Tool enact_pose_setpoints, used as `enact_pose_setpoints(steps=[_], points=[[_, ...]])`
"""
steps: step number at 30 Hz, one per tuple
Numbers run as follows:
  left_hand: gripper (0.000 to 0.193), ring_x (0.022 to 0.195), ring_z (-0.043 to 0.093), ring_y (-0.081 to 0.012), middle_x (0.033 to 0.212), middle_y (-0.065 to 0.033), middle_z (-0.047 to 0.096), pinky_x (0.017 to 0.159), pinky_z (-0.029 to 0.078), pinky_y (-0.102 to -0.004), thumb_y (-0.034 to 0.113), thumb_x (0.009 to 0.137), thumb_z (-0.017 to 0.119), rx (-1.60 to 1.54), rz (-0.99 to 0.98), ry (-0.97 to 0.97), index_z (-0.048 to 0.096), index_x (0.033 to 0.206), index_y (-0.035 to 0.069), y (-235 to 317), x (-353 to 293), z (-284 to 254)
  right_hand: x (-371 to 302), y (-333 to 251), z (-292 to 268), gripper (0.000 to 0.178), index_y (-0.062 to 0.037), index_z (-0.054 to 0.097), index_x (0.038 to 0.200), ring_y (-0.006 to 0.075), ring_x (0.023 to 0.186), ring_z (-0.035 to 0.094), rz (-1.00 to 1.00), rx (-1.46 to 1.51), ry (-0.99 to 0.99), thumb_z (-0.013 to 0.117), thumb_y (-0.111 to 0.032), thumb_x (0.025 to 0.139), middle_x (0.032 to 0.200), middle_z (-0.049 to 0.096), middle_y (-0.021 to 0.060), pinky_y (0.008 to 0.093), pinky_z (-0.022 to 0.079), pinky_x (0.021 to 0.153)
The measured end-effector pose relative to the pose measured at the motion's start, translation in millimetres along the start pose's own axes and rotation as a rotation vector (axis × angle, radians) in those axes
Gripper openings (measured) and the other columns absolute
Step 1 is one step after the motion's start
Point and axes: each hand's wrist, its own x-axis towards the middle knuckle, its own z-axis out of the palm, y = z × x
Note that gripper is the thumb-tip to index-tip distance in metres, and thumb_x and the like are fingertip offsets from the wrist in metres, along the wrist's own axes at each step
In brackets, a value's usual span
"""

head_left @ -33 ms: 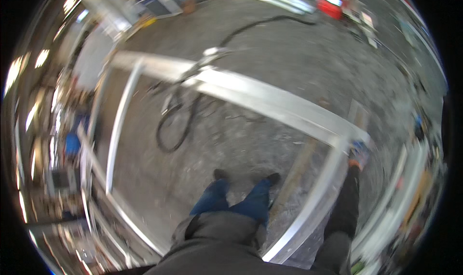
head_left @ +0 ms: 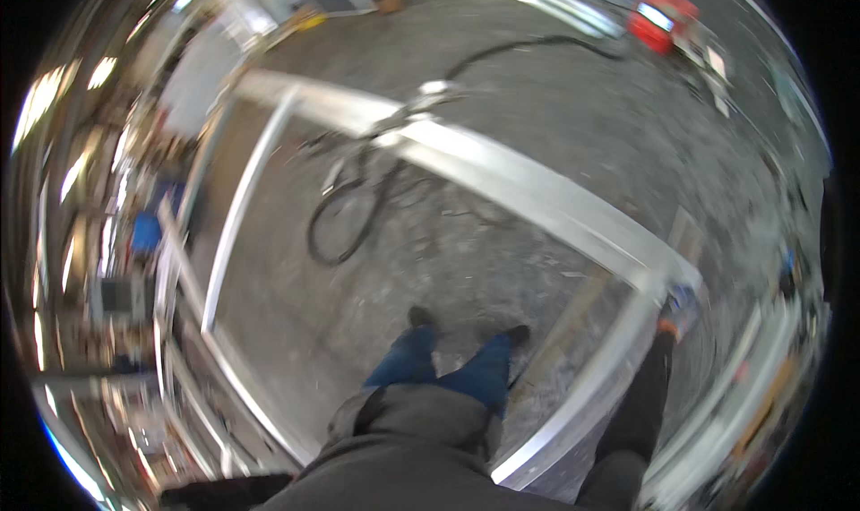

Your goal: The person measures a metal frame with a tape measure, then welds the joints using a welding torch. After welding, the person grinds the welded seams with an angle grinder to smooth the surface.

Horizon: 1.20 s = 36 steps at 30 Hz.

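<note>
A large metal frame (head_left: 528,184) of pale, straight bars surrounds me on several sides, and I stand within it. At its right corner is my right hand (head_left: 684,312), in a blue-and-grey glove with an orange cuff. The hand touches or lies against the corner's outer side; blur hides how its fingers are set. A dark cable (head_left: 345,256) loops down on the near side of the far bar, and a clamp-like tool (head_left: 421,103) lies across that bar. My left hand is out of view; only a dark sleeve (head_left: 224,493) shows at the lower left.
A red machine (head_left: 658,23) stands on the floor at the far right, near shiny metal bars (head_left: 546,5). Long pale profiles (head_left: 730,403) lie along the right side. More metal bars (head_left: 184,386) and a grey box (head_left: 121,298) are at the left. Beneath the frame lies a beam (head_left: 564,327).
The view has shifted, so the frame, cable and red machine appear farther right. My right hand stays at the same corner. The dark left sleeve shows more at the lower left.
</note>
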Motion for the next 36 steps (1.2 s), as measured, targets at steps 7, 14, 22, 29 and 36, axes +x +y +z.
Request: enact_pose_setpoints(steps=[7,14,22,29,36], points=[[0.035,0.097,0.062,-0.017,0.111,-0.011,0.068,0.085,0.051,-0.0373,0.026,0.092,0.067,-0.02,0.101,-0.138,0.062,0.122,0.008,-50,46,51,-227,-90,77,0.046,-0.0001,0.056,0.135,0.0295,0.125,0.056,-0.002,0.146,-0.264,0.062,-0.021,0.094,0.137,0.058,0.0172,0.0401,0.044,0.106],[0.043,0.104,0.062,-0.015,0.119,-0.01,0.068,0.089,0.05,-0.0334,0.02,0.094,0.067,0.09,0.583,0.254,0.058,0.135,0.01,62,32,-166,-327,-340,198,0.029,-0.0017,0.064,0.121,0.026,0.098,0.067,-0.179,0.239,-0.923,0.06,-0.016,0.096,0.109,0.069,0.014,0.0366,0.053,0.085],[0.08,0.123,0.058,-0.0285,0.146,-0.0207,0.047,0.102,0.048,-0.0419,0.005,0.08,0.076,-0.664,1.765,0.931,0.036,0.149,-0.001,129,-208,-387,-326,-614,255,0.021,0.0001,0.064,0.112,0.0186,0.089,0.066,-0.613,0.316,-1.033,0.056,-0.014,0.098,0.094,0.068,0.0106,0.0339,0.052,0.079],[0.073,0.123,0.058,-0.0295,0.142,-0.0213,0.05,0.102,0.048,-0.0418,0.005,0.083,0.072,-0.76,1.699,0.69,0.039,0.147,-0.001,162,-79,-484,-351,-706,358,0.025,-0.0022,0.064,0.116,0.0225,0.097,0.065,-0.551,0.238,-1.331,0.05,-0.015,0.101,0.108,0.069,0.0106,0.0345,0.051,0.086],[0.065,0.123,0.058,-0.0306,0.139,-0.0218,0.052,0.102,0.048,-0.0417,0.006,0.085,0.069,-0.992,1.361,0.586,0.042,0.144,-0.001,204,83,-642,-364,-782,567,0.025,-0.003,0.064,0.115,0.021,0.089,0.063,-0.376,0.097,-1.494,0.05,-0.018,0.101,0.1,0.066,0.0095,0.0339,0.051,0.081]])
